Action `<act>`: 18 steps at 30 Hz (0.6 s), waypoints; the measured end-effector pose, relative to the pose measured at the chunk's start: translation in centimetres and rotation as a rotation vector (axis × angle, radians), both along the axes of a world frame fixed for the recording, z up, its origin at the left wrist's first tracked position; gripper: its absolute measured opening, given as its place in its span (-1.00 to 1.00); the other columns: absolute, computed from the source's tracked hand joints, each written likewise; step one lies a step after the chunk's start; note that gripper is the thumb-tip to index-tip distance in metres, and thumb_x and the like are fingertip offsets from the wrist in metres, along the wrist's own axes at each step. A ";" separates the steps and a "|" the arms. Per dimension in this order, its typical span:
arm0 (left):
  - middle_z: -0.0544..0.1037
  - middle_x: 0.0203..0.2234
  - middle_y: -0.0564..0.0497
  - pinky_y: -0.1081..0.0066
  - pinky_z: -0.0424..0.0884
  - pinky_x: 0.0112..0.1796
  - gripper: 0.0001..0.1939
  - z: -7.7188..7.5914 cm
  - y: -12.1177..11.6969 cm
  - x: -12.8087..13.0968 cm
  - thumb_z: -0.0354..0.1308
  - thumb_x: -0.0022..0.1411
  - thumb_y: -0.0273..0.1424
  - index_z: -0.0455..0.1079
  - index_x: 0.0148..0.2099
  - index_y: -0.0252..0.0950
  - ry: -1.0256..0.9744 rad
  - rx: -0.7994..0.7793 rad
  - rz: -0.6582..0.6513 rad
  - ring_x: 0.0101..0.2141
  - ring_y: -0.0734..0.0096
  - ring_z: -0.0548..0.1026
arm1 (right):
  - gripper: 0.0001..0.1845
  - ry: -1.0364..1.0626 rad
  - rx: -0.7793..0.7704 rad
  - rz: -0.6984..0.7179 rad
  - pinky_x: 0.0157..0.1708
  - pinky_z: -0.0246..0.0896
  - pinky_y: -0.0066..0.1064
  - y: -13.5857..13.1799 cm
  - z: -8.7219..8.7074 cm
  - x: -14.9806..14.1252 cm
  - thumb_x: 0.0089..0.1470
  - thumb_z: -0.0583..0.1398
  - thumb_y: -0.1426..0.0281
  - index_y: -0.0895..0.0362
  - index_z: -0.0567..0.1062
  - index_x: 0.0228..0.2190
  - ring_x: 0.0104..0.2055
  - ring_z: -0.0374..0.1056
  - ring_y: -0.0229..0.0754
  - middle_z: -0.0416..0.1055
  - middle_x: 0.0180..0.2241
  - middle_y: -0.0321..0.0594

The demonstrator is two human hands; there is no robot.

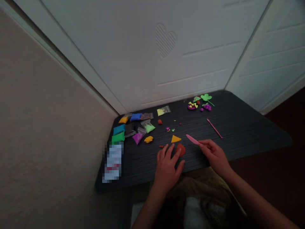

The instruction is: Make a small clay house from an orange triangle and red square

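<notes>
While small clear bags (142, 130) of coloured clay (137, 138), purple, blue and green among them, lie between ten and eleven o'clock from the left hand (167, 163), I see that hand with fingers apart, one over red clay (183, 149) at its one o'clock. The right hand (213, 156) pinches a pink knife (193, 139) near the clay's two o'clock, long axis slanting, tip towards ten.

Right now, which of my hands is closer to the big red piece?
Left. Your left hand has a finger on the big red piece, at its left side. Your right hand is apart from it, off to its right, holding the pink knife.
</notes>
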State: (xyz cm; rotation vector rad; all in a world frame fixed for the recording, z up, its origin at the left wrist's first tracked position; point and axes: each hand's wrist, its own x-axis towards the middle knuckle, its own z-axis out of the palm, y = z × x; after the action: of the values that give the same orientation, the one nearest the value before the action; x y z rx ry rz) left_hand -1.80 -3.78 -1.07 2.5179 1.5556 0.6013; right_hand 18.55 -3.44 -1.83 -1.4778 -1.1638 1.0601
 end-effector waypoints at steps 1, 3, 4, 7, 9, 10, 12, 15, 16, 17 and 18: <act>0.23 0.13 -0.06 -0.01 0.11 0.06 -0.58 0.1 0.0 0.1 -0.01 0.21 -0.24 0.23 0.12 -0.13 0.003 0.005 0.007 0.14 0.09 0.09 | -0.68 0.001 -0.004 0.004 -0.54 0.03 -0.48 0.0 0.1 0.0 0.03 0.10 0.17 0.12 0.39 -0.24 -0.51 0.14 -0.32 0.27 -0.52 -0.33; 0.21 0.15 -0.06 -0.03 0.09 0.06 -0.58 0.3 0.0 0.2 -0.01 0.21 -0.23 0.23 0.12 -0.13 0.022 0.007 0.014 0.15 0.08 0.09 | -0.67 -0.001 -0.014 0.016 -0.53 0.04 -0.47 0.0 0.2 -0.1 0.03 0.10 0.17 0.13 0.39 -0.24 -0.51 0.15 -0.31 0.27 -0.52 -0.33; 0.20 0.15 -0.05 -0.04 0.08 0.07 -0.59 0.4 0.0 0.2 -0.01 0.21 -0.22 0.24 0.10 -0.12 0.037 0.007 0.012 0.15 0.08 0.08 | -0.67 -0.006 -0.017 0.021 -0.53 0.04 -0.47 0.0 0.3 -0.1 0.03 0.10 0.17 0.13 0.39 -0.25 -0.51 0.15 -0.31 0.27 -0.53 -0.33; 0.21 0.15 -0.03 -0.05 0.06 0.07 -0.63 0.6 0.1 0.4 0.00 0.20 -0.21 0.30 0.05 -0.10 0.065 0.015 0.000 0.15 0.08 0.09 | -0.69 -0.032 -0.017 0.012 -0.52 0.04 -0.46 0.0 0.4 -0.1 0.02 0.11 0.18 0.14 0.40 -0.27 -0.51 0.14 -0.31 0.25 -0.54 -0.35; 0.22 0.14 -0.05 -0.06 0.07 0.07 -0.63 0.6 0.1 0.4 0.01 0.20 -0.22 0.30 0.05 -0.12 0.064 0.014 -0.003 0.15 0.07 0.09 | -0.70 -0.052 -0.018 -0.001 -0.51 0.04 -0.46 0.0 0.5 0.0 0.02 0.12 0.18 0.13 0.41 -0.28 -0.49 0.15 -0.31 0.25 -0.53 -0.34; 0.22 0.14 -0.05 -0.05 0.07 0.07 -0.63 0.6 0.1 0.4 0.01 0.20 -0.21 0.30 0.05 -0.13 0.064 0.008 -0.002 0.15 0.08 0.09 | -0.71 -0.060 -0.020 -0.004 -0.50 0.04 -0.47 0.0 0.5 0.0 0.01 0.12 0.19 0.13 0.41 -0.28 -0.49 0.15 -0.31 0.25 -0.53 -0.34; 0.21 0.14 -0.04 -0.02 0.09 0.07 -0.62 0.7 0.1 0.4 -0.01 0.20 -0.19 0.29 0.06 -0.12 0.070 -0.016 0.004 0.15 0.11 0.09 | -0.71 -0.071 -0.032 -0.004 -0.51 0.05 -0.47 -0.1 0.5 0.1 0.01 0.13 0.20 0.12 0.42 -0.28 -0.50 0.16 -0.31 0.27 -0.53 -0.34; 0.19 0.15 -0.02 0.02 0.09 0.08 -0.59 0.7 0.2 0.4 -0.05 0.21 -0.15 0.26 0.08 -0.11 0.072 -0.072 0.009 0.16 0.16 0.07 | -0.72 -0.086 -0.057 -0.010 -0.52 0.07 -0.47 -0.3 0.5 0.2 0.01 0.14 0.21 0.11 0.41 -0.27 -0.49 0.19 -0.30 0.31 -0.51 -0.32; 0.18 0.16 -0.02 0.02 0.08 0.09 -0.58 0.8 0.2 0.4 -0.06 0.22 -0.14 0.24 0.09 -0.11 0.069 -0.093 0.007 0.17 0.16 0.06 | -0.73 -0.092 -0.066 -0.016 -0.51 0.08 -0.47 -0.3 0.5 0.2 0.01 0.14 0.22 0.11 0.41 -0.26 -0.47 0.21 -0.29 0.33 -0.49 -0.31; 0.17 0.17 -0.03 0.02 0.07 0.10 -0.57 0.8 0.3 0.4 -0.07 0.22 -0.14 0.23 0.10 -0.11 0.065 -0.110 0.005 0.17 0.16 0.05 | -0.73 -0.099 -0.072 -0.023 -0.51 0.09 -0.46 -0.4 0.5 0.2 0.01 0.14 0.22 0.10 0.41 -0.26 -0.46 0.22 -0.29 0.35 -0.47 -0.30; 0.15 0.17 -0.03 0.02 0.05 0.10 -0.56 0.8 0.3 0.4 -0.07 0.22 -0.15 0.21 0.12 -0.11 0.062 -0.125 0.004 0.18 0.15 0.04 | -0.73 -0.107 -0.074 -0.030 -0.51 0.10 -0.46 -0.4 0.5 0.2 0.01 0.14 0.23 0.10 0.41 -0.26 -0.46 0.23 -0.28 0.36 -0.46 -0.29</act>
State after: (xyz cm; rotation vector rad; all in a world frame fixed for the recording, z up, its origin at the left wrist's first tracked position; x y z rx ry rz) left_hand -1.36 -3.51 -0.25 2.4639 1.5662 0.4159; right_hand 18.77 -3.87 -1.33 -1.6218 -1.1845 1.0235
